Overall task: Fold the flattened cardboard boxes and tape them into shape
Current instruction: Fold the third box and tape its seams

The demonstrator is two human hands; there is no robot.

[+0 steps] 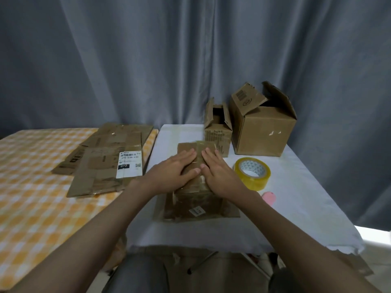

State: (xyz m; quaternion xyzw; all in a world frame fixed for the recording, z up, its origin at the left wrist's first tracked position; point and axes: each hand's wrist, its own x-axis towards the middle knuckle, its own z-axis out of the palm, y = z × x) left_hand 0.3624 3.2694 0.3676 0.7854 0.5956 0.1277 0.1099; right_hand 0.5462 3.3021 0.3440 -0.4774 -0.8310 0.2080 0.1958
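Observation:
A small brown cardboard box (195,203) stands in the middle of the white table (296,197), its lower flaps spread flat on the cloth. My left hand (172,171) and my right hand (219,173) lie flat on its closed top flaps, fingers straight, pressing on either side of a strip of clear tape along the seam. A roll of yellowish clear tape (252,173) lies just right of my right hand. A pile of flattened boxes (105,159) lies on the checked table to the left.
Two folded boxes stand at the back right: a narrow one (218,132) with open flaps and a larger one (263,127). A pink object (269,197) lies beside my right wrist. The orange checked table (31,187) is on the left. Grey curtains hang behind.

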